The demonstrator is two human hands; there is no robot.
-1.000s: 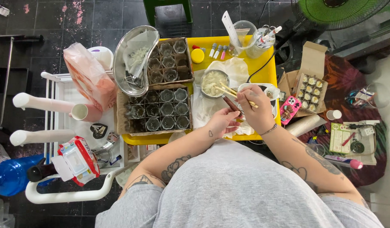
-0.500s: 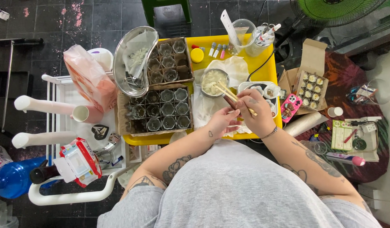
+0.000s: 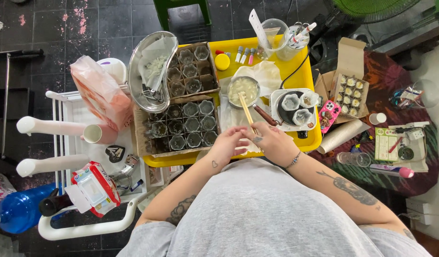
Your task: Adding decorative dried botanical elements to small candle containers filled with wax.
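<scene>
My left hand [image 3: 227,144] and my right hand [image 3: 273,142] meet at the front edge of the yellow tray [image 3: 302,76], fingers closed together around something small that I cannot make out. A pair of wooden chopsticks [image 3: 246,111] runs from my right hand's fingers up into a small metal pot [image 3: 243,90] of pale liquid. The pot's brown handle [image 3: 266,115] points toward my right hand. Just right of it sits a white scale [image 3: 293,109] carrying two small white moulds.
Two cardboard boxes of glass jars [image 3: 186,124] fill the tray's left side, beside a metal bowl [image 3: 148,71]. An open box of small candles [image 3: 348,93], a pink phone [image 3: 329,115] and a paper roll [image 3: 342,135] lie right. A white cart [image 3: 86,138] stands left.
Both hands have drawn back slightly toward my body and come closer together. The chopsticks now rest with their tips in the pot instead of being lifted across it.
</scene>
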